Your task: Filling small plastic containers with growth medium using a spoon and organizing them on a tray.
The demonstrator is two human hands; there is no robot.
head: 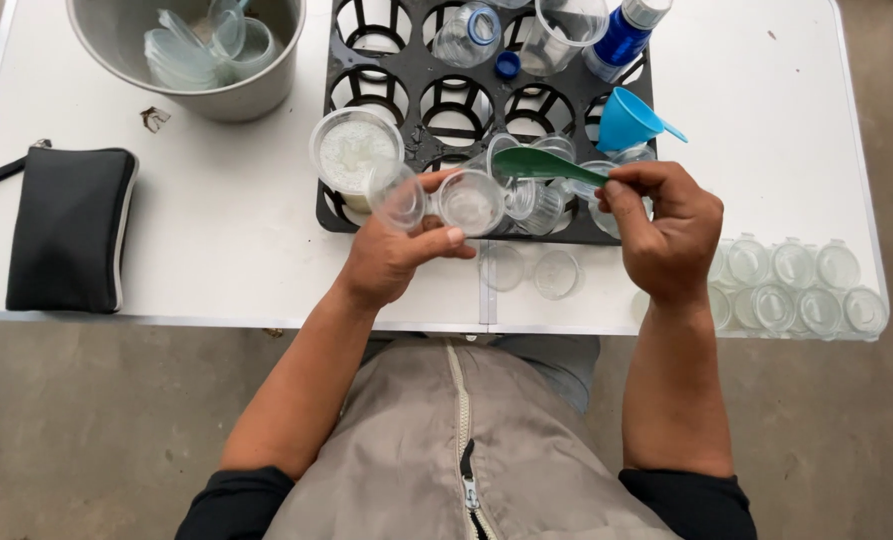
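Observation:
My left hand (391,255) holds a small clear plastic cup (469,202) with its hinged lid (398,196) flipped open to the left, just above the near edge of the black tray (366,75). In my right hand (666,230) is a green spoon (536,163), pinched by its handle, its bowl pointing left over the cup. A round tub of white powder (354,152) stands in the tray right behind my left hand.
A white table (226,240) carries a metal bucket (236,95) of clear lids, a black pouch (71,228), a blue funnel (626,120), bottles (621,38) in the tray, two loose cups (531,270) and several closed clear cups (796,285) at right.

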